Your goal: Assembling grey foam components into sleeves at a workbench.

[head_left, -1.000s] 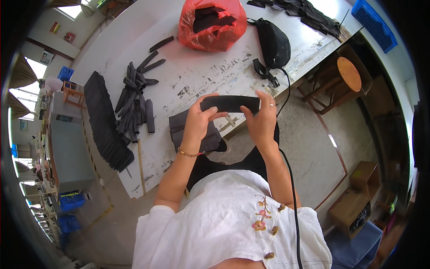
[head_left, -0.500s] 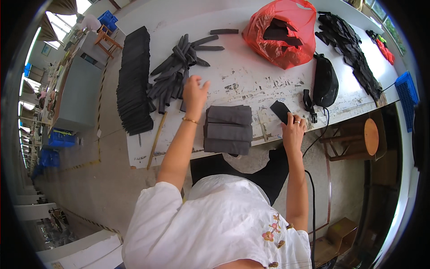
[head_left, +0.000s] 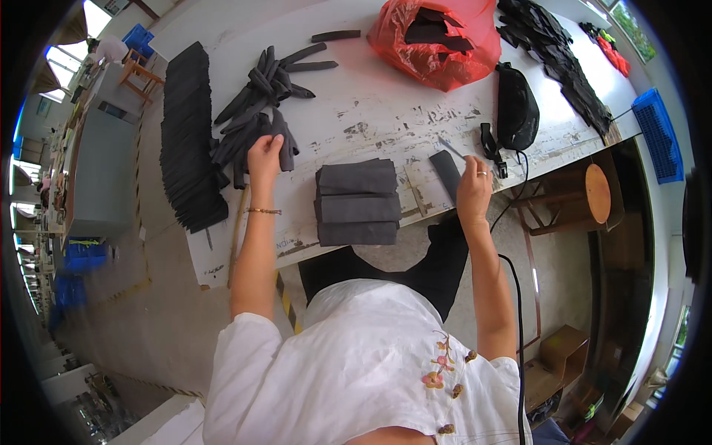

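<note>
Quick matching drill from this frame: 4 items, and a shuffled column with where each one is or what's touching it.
Items
1. red plastic bag
2. stack of folded dark pieces
3. rolled dark piece
4. flat dark piece

Places
A. in front of the person, between the hands
B. at the left hand
C. far side of the table
D. by the right hand

Pairs: 1-C, 2-A, 3-B, 4-D

One bench [head_left: 356, 119]. Three folded dark fabric pieces [head_left: 358, 202], stacked at centre. One red plastic bag [head_left: 437, 37], top centre. One black pouch [head_left: 517, 111], upper right. One blue crate [head_left: 662, 133], right edge. One round wooden stool [head_left: 597, 194], right. Loose black rolled strips [head_left: 259, 96], upper left: too tangled to count.
</note>
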A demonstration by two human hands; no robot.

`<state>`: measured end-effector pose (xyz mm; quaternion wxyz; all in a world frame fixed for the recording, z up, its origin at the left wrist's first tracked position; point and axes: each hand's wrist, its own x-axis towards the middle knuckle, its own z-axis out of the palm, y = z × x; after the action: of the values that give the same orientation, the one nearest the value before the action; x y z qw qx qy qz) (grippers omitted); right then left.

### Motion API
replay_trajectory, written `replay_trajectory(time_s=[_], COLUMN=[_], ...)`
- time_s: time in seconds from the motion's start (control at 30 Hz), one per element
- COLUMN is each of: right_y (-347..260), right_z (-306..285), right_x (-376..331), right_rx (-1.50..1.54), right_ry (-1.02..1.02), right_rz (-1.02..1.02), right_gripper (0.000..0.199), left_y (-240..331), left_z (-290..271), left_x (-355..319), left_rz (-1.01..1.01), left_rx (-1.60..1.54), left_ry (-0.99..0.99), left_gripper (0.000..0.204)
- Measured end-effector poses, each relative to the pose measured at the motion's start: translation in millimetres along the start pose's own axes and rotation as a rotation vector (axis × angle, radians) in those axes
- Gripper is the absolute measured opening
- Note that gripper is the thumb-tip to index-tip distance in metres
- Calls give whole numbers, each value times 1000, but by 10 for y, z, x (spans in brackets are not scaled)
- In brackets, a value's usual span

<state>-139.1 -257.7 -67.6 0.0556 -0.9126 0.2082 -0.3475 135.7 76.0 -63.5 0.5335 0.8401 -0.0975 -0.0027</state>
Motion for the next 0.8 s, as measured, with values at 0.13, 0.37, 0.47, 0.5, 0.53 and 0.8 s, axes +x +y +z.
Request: replay_trajectory(time_s=[0.13,0.37,0.47,0.5,0.53,0.8], right_y=[-275,-1073,-1172,-1196,-1216,-1266], right_z=[-248,-569,-588,-600,-617,-709], right_x=[268,248,228,219,205,212], right_rx=[303,632,547,543,527,559], right_ry=[137,-292,-173,-171,-214,-292], right_rz=[170,84,-227,-226,-230,-139], right_gripper=[24,33,29,29,27,50], left_y=[505,827,1018,1058,1093,1203], left_z=[156,392,482,504,525,623], left_x=[-185,-365,-453,-474,-492,-567], left_rz=[-282,-420,-550,-550,-545,-528], left_rx=[-701,-1035,-1134,-1136,-1128,-1141], left_ry=[-176,-210,-244,-249,-246,-282], left_gripper=[27,24,27,27,27,27])
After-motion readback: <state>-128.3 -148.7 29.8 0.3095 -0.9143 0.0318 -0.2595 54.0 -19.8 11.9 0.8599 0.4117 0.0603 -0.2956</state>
